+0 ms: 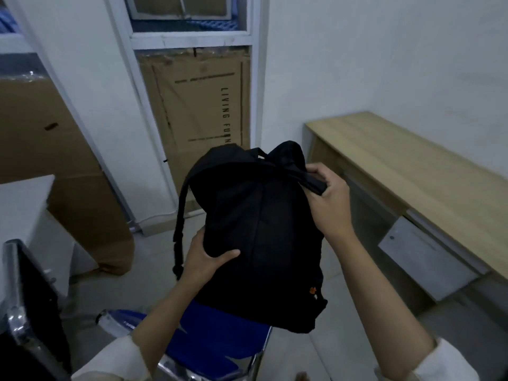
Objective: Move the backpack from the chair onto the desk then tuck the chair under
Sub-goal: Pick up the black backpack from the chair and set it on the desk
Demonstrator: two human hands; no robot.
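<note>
A black backpack (261, 232) hangs upright in the middle of the view, lifted above the blue seat of a chrome-framed chair (217, 345). My left hand (204, 259) grips the backpack's left side, thumb across the fabric. My right hand (328, 196) is closed on a strap at its top right. One shoulder strap dangles down the left side. The wooden desk (412, 171) stands to the right against the white wall, its top bare.
A grey drawer front (420, 257) hangs under the desk. Large cardboard boxes (198, 111) lean against the back wall and at the left. A white cabinet (24, 204) and a dark chrome-edged object (30, 306) stand at the lower left.
</note>
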